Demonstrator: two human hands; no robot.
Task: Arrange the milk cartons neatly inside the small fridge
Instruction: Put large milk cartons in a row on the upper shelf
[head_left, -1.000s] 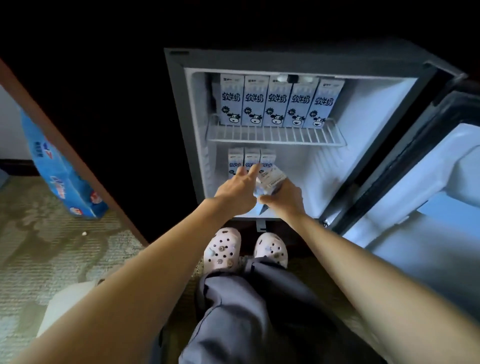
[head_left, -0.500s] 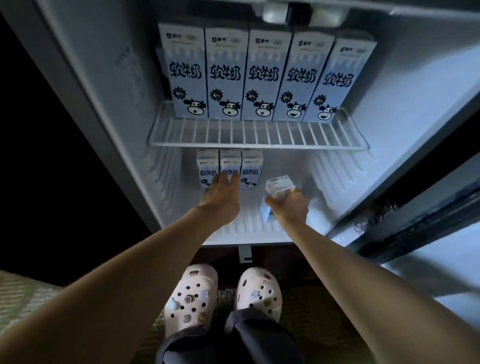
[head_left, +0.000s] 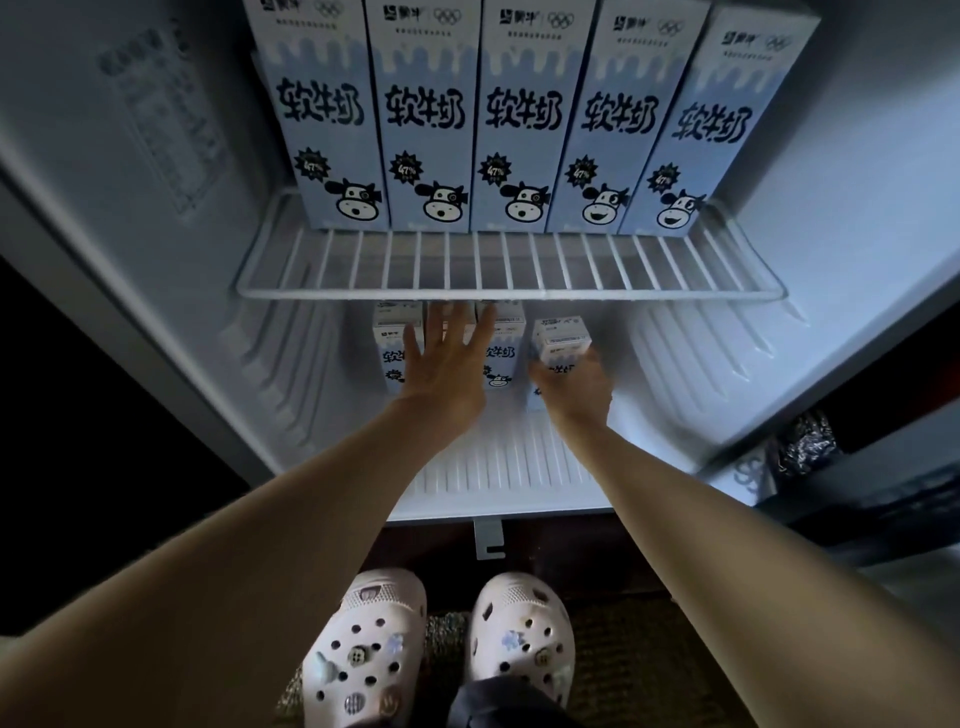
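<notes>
Several tall blue-white milk cartons (head_left: 524, 119) with cow faces stand in a row on the wire shelf (head_left: 509, 293) of the small fridge (head_left: 171, 218). Below it, three cartons (head_left: 501, 353) stand side by side at the back of the fridge floor. My left hand (head_left: 444, 364) lies flat against their fronts, fingers spread. My right hand (head_left: 574, 387) grips a fourth carton (head_left: 561, 340) upright, just right of the row with a small gap to it.
The ribbed fridge floor (head_left: 498, 467) runs toward me, with room right of the held carton. The open door's edge (head_left: 883, 467) is at the right. My feet in white clogs (head_left: 363, 649) stand on carpet below the fridge.
The view has moved closer to the fridge. My right hand has carried the carton deeper in and stood it beside the three cartons. My left hand stays pressed on the row.
</notes>
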